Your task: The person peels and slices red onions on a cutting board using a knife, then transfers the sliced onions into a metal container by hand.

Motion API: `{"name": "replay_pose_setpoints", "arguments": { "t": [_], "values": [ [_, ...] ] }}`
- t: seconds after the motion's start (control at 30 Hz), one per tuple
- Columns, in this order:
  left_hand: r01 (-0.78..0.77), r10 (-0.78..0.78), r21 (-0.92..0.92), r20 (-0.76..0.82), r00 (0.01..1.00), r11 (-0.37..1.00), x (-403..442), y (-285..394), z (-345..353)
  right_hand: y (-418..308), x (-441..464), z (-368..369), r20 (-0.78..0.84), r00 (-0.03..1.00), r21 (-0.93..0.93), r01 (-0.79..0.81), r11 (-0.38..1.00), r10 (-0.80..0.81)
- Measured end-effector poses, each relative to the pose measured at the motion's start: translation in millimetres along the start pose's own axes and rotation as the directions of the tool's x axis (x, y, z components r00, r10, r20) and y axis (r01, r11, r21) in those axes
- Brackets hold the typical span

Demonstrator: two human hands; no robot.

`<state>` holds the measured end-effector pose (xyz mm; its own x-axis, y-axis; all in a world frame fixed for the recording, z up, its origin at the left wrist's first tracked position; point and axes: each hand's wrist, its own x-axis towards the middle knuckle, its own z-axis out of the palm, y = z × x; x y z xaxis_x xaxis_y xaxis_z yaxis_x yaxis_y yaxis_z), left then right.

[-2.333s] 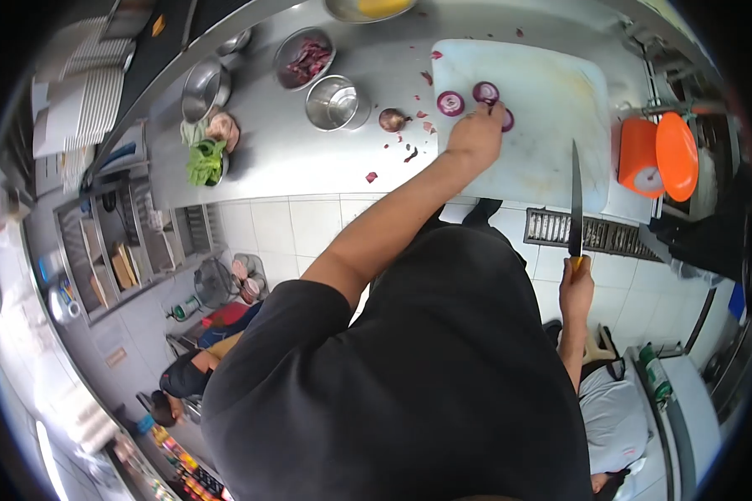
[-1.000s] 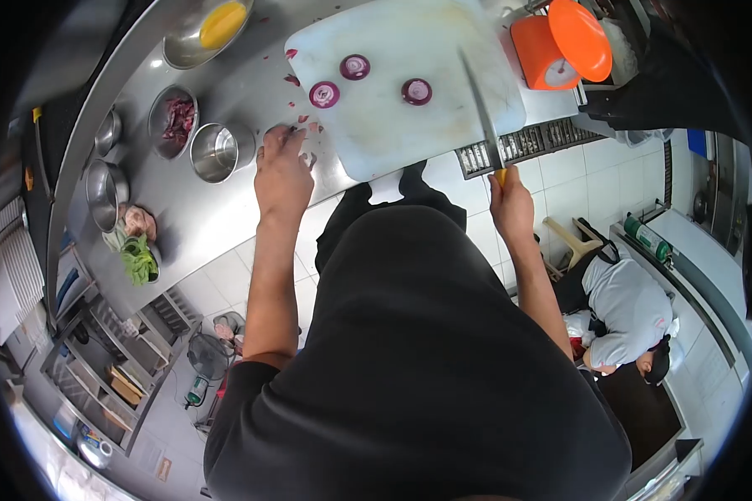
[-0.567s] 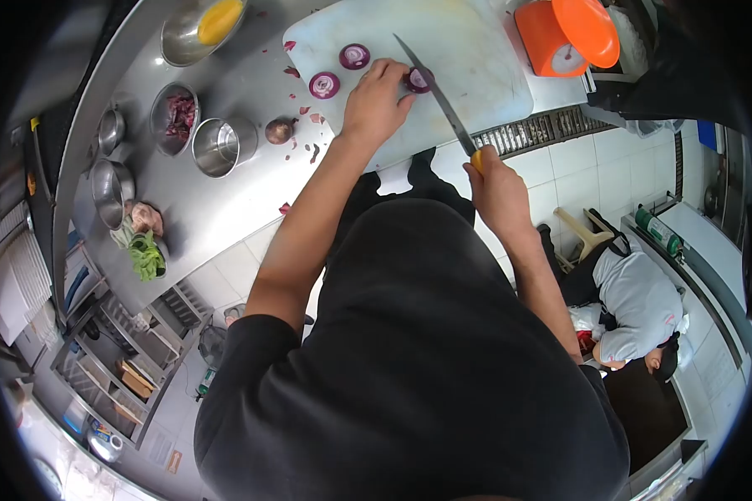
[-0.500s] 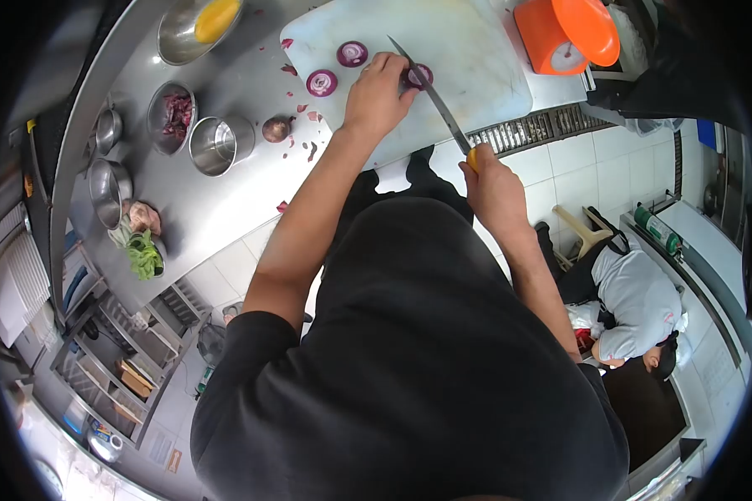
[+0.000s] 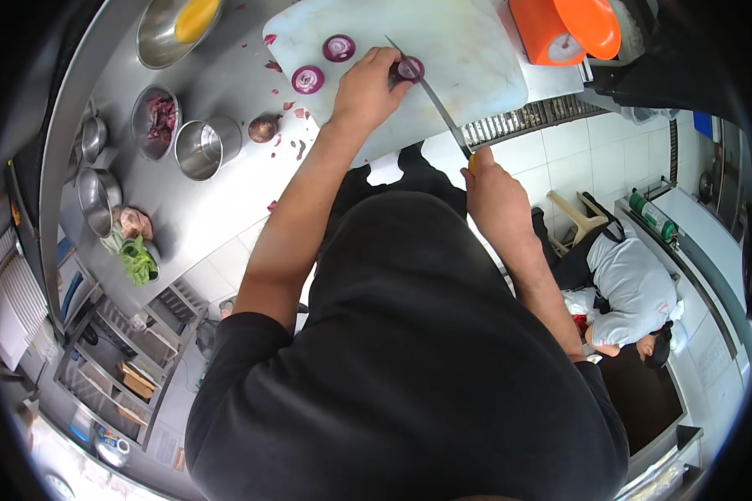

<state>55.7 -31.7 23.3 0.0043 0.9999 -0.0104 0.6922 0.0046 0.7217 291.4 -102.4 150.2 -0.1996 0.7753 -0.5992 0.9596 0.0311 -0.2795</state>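
Observation:
My left hand (image 5: pixel 366 90) grips a cut red onion (image 5: pixel 411 67) on the white cutting board (image 5: pixel 468 50), its fingers closed around the onion's left side. In my right hand (image 5: pixel 500 190) is a long knife (image 5: pixel 441 108) by its yellow handle, most of which the fingers hide. The blade points up and left and crosses the onion's cut face; how deep it sits I cannot tell. Two sliced onion pieces, one farther back (image 5: pixel 338 48) and one nearer (image 5: pixel 307 79), lie face up to the left of my left hand.
Left of the board are a whole onion (image 5: pixel 262 129), a metal pot (image 5: pixel 200 150), a bowl of onion scraps (image 5: pixel 160 117) and leafy greens (image 5: pixel 138 260). An orange scale (image 5: pixel 551 42) stands at the right. Behind my right side, another person (image 5: pixel 631 280) bends down.
The whole view has shifted slightly, with the board and bowls moving left in it. Both hands keep their holds, and the knife has moved only slightly against the onion.

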Motion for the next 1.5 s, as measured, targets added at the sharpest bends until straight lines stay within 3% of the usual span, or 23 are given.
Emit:
{"name": "replay_pose_setpoints", "arguments": {
  "t": [0.47, 0.67, 0.87, 1.07, 1.27, 1.5],
  "values": [
    [-0.016, 0.014, -0.04, -0.035, 0.999, 0.999, -2, -4, 4, 16, 77, 64, -0.098, 0.99, 0.03, 0.108, 0.994, -0.104],
    [-0.064, 0.069, 0.042, -0.133, 0.989, 0.997, -5, -5, 24, 23, 87, 57, -0.097, 0.985, 0.087, 0.154, 0.984, -0.146],
    [-0.025, 0.037, 0.243, -0.042, 0.998, 0.97, -7, 0, 16, 31, 75, 37, -0.119, 0.979, 0.07, 0.173, 0.982, -0.164],
    [0.107, -0.109, 0.12, 0.007, 0.994, 0.987, -11, 0, -3, 27, 47, 24, -0.137, 0.976, 0.03, 0.177, 0.984, -0.171],
    [0.027, -0.026, 0.118, -0.01, 1.0, 0.993, -14, -8, -2, 24, 18, 12, -0.061, 0.988, -0.023, 0.14, 0.99, -0.141],
    [0.066, -0.062, 0.122, -0.037, 0.997, 0.99, -15, -3, -1, 29, 11, 9, -0.027, 0.994, -0.078, 0.107, 0.991, -0.11]
  ]
}}
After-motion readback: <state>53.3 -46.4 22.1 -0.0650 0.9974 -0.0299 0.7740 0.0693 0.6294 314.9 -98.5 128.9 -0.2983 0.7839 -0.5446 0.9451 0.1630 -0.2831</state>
